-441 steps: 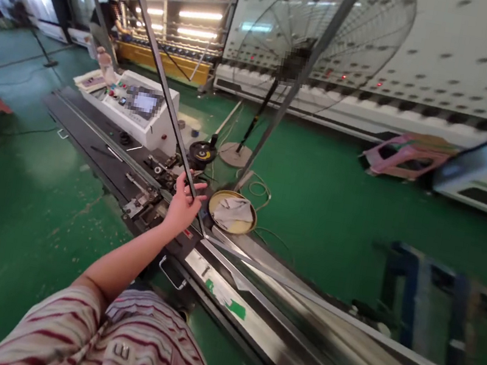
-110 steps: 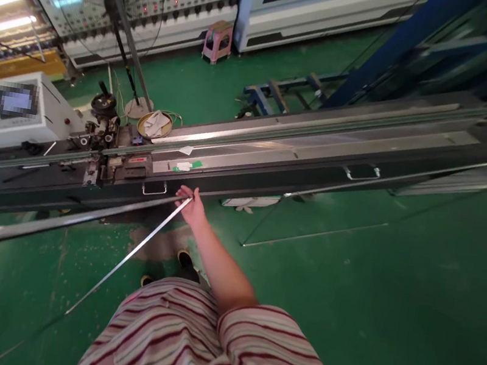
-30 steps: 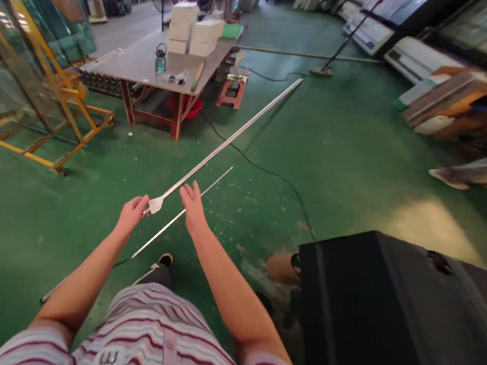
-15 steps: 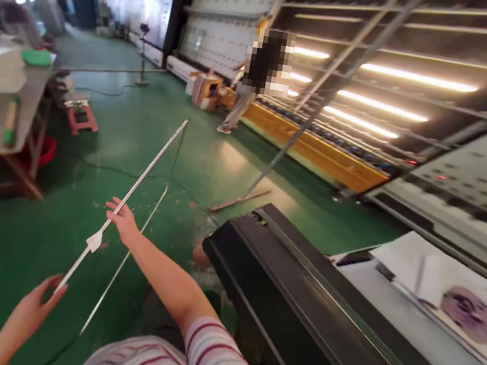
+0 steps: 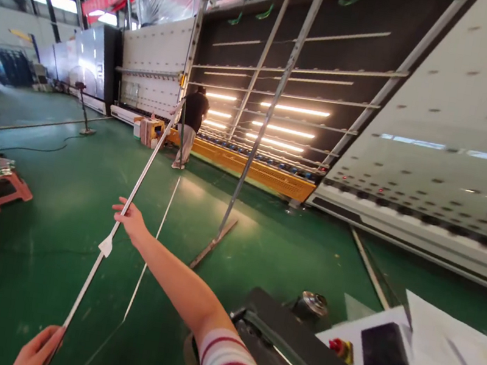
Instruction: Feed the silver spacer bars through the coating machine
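I hold a long, thin silver metal spacer frame (image 5: 146,170) out in front of me over the green floor. Its upper bar runs from the lower left up to a far corner near the person ahead, and a lower bar (image 5: 154,239) comes back under it. My right hand (image 5: 132,221) is stretched forward and grips the upper bar just above a small white tag (image 5: 105,245). My left hand (image 5: 36,351) holds the near end of the same bar at the bottom edge of the view, partly cut off.
A person in a black top (image 5: 191,122) stands at a yellow-edged conveyor (image 5: 254,172) of a tall lit machine. Two metal bars (image 5: 258,129) lean against it. A black machine (image 5: 290,356) with a white panel and red button (image 5: 340,347) is at my lower right. A pink stool (image 5: 0,188) stands left.
My view has swung right, from the worktable side to the tall lit machine. Both hands stay on the frame, now spread farther apart along its bar, the left one near the bottom edge.
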A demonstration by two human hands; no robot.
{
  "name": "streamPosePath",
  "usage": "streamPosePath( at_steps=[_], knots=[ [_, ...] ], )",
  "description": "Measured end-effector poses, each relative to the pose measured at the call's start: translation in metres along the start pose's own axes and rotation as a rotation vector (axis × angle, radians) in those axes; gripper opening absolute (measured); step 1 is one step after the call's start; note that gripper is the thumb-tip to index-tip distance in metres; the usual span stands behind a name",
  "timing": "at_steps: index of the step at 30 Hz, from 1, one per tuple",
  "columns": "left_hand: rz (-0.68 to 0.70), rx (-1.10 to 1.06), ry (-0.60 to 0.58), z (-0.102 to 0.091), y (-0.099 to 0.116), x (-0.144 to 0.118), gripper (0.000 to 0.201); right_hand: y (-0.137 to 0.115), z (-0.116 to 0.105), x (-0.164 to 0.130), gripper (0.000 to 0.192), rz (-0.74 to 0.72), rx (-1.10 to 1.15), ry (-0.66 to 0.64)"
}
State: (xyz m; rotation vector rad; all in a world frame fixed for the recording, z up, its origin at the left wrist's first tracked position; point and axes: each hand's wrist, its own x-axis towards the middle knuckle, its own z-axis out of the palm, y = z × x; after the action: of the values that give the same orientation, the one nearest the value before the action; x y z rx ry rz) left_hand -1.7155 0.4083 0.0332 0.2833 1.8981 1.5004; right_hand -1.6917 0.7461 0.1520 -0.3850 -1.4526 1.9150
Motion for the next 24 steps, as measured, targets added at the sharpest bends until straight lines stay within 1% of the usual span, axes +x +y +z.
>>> streamPosePath(
  at_steps=[2, 4, 5, 7, 9, 10, 11, 12, 13, 14, 15, 17, 19, 21, 23, 24],
  knots=[
    [0.0, -0.174, 0.024, 0.035, 0.03, 0.052, 0.068, -0.033, -0.016, 0.058, 0.076, -0.011, -0.069, -0.027],
    [0.02, -0.269, 0.001, 0.067, 0.063, 0.106, 0.066, -0.063, -0.031, 0.112, 0.077, 0.027, -0.146, -0.037],
    [0.04, -0.289, -0.022, 0.082, 0.081, 0.134, 0.065, -0.077, -0.04, 0.136, 0.077, 0.045, -0.197, 0.006],
    [0.102, -0.307, -0.08, 0.112, 0.121, 0.192, 0.063, -0.096, -0.057, 0.172, 0.077, 0.024, -0.315, 0.178],
    [0.183, -0.314, -0.118, 0.141, 0.165, 0.248, 0.063, -0.101, -0.075, 0.189, 0.074, -0.066, -0.421, 0.369],
    [0.224, -0.315, -0.137, 0.156, 0.188, 0.275, 0.063, -0.098, -0.085, 0.188, 0.069, -0.119, -0.471, 0.425],
    [0.258, -0.312, -0.161, 0.17, 0.211, 0.3, 0.064, -0.091, -0.094, 0.183, 0.064, -0.152, -0.51, 0.448],
    [0.289, -0.31, -0.185, 0.184, 0.234, 0.324, 0.064, -0.079, -0.105, 0.174, 0.057, -0.17, -0.564, 0.443],
    [0.325, -0.311, -0.21, 0.197, 0.257, 0.347, 0.064, -0.065, -0.116, 0.161, 0.05, -0.209, -0.685, 0.403],
    [0.362, -0.317, -0.232, 0.211, 0.278, 0.368, 0.064, -0.049, -0.127, 0.147, 0.046, -0.224, -0.773, 0.396],
    [0.392, -0.328, -0.247, 0.224, 0.299, 0.387, 0.065, -0.031, -0.139, 0.131, 0.042, -0.202, -0.837, 0.396],
    [0.426, -0.351, -0.272, 0.249, 0.338, 0.421, 0.066, 0.002, -0.163, 0.1, 0.035, -0.103, -0.903, 0.445],
    [0.442, -0.367, -0.304, 0.274, 0.371, 0.449, 0.067, 0.029, -0.186, 0.073, 0.035, 0.003, -0.908, 0.589],
    [0.46, -0.377, -0.342, 0.3, 0.4, 0.471, 0.066, 0.049, -0.204, 0.049, 0.036, 0.055, -0.918, 0.724],
    [0.487, -0.391, -0.374, 0.327, 0.426, 0.487, 0.064, 0.062, -0.216, 0.029, 0.036, 0.083, -0.908, 0.844],
    [0.501, -0.4, -0.386, 0.341, 0.439, 0.493, 0.063, 0.067, -0.218, 0.021, 0.034, 0.095, -0.899, 0.903]
  ],
)
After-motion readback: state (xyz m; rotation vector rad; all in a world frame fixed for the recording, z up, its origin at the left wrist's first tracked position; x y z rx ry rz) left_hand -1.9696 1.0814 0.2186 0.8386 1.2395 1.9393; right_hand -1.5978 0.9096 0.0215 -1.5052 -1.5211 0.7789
